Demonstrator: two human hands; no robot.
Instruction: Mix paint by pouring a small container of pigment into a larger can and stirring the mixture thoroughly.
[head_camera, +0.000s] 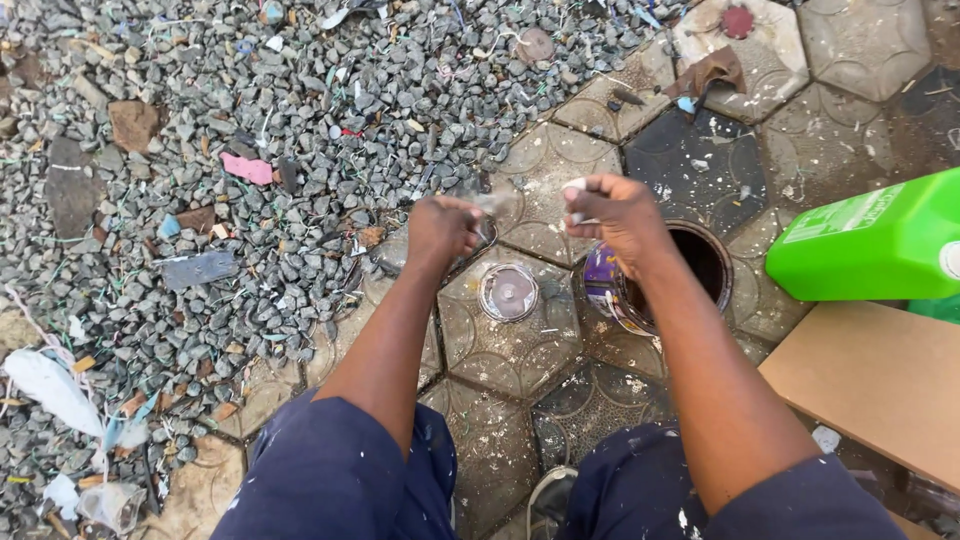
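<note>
My left hand is stretched out over the paving with its fingers closed on a blurred, see-through scrap of plastic. My right hand is a fist around a small white thing that sticks out at the thumb side; what it is I cannot tell. Right below that hand stands an open paint tin with a purple label and a dark inside. Its round metal lid lies flat on a paver between my forearms. The two hands are a short gap apart.
Hexagonal pavers speckled with paint lie under me. Grey gravel with litter covers the left. A green plastic jerrycan lies at the right above a brown cardboard box. My knees in dark blue trousers fill the bottom edge.
</note>
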